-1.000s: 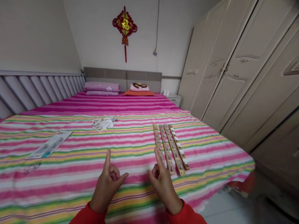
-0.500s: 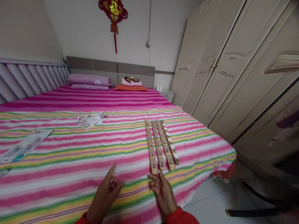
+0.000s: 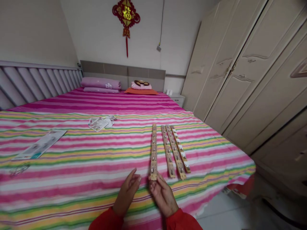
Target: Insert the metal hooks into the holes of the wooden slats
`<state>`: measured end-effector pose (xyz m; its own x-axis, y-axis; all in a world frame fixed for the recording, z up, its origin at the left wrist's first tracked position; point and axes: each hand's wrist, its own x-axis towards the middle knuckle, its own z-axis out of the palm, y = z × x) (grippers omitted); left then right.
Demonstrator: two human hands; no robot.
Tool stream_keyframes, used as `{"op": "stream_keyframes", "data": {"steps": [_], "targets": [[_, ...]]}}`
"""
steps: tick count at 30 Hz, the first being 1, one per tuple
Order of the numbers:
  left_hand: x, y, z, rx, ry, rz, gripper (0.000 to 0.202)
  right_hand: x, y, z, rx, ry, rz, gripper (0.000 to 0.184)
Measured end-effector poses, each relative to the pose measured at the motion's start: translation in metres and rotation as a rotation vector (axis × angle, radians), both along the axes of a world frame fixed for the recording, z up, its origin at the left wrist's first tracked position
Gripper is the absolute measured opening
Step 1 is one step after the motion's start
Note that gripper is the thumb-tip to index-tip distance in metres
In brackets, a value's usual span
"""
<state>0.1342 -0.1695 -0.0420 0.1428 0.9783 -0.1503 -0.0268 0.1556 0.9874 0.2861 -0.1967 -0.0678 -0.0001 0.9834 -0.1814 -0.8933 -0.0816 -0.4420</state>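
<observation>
My right hand (image 3: 162, 194) grips the near end of a narrow wooden hook strip (image 3: 153, 150), thumb and fingers pinching its tip. Small metal hooks run along its length. Just right of it lie two similar wooden hook strips (image 3: 168, 153) (image 3: 176, 155) with metal hooks. The rightmost strip (image 3: 183, 153) carries round white pieces. My left hand (image 3: 129, 191) hovers left of the held strip, fingers apart and holding nothing.
A striped cloth (image 3: 96, 179) covers the bed. To the left lie a flat plastic package (image 3: 45, 145), some thin metal loops (image 3: 20, 169) and crumpled clear packaging (image 3: 102, 123). Folded bedding (image 3: 100, 84) rests by the headboard (image 3: 112, 71). A wardrobe (image 3: 230, 80) stands on the right.
My right hand has taken hold of the leftmost hook strip and shifted it away from the others. My left hand has come closer to it. The view has turned slightly left.
</observation>
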Motion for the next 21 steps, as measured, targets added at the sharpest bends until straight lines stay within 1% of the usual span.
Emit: {"op": "stream_keyframes", "data": {"steps": [3,5,7,9,13,16,21], "targets": [[0.014,0.011,0.0,0.082,0.009,0.054,0.076,-0.018,0.009,0.012,0.044,-0.034,0.039,0.028],[0.018,0.022,0.004,0.173,0.102,0.112,0.08,-0.032,0.016,0.02,0.084,-0.072,0.081,0.029],[0.016,0.034,0.009,0.253,0.19,0.184,0.077,-0.046,0.024,0.028,0.122,-0.102,0.125,0.027],[0.009,0.047,0.015,0.287,0.21,0.236,0.069,-0.058,0.032,0.034,0.135,-0.11,0.155,0.027],[-0.01,0.075,0.022,0.274,0.155,0.299,0.057,-0.076,0.051,0.039,0.131,-0.132,0.195,0.028],[-0.025,0.096,0.023,0.271,0.158,0.341,0.05,-0.088,0.065,0.039,0.148,-0.166,0.227,0.03],[-0.051,0.128,0.021,0.35,0.23,0.417,0.037,-0.106,0.081,0.036,0.138,-0.224,0.257,0.031]]}}
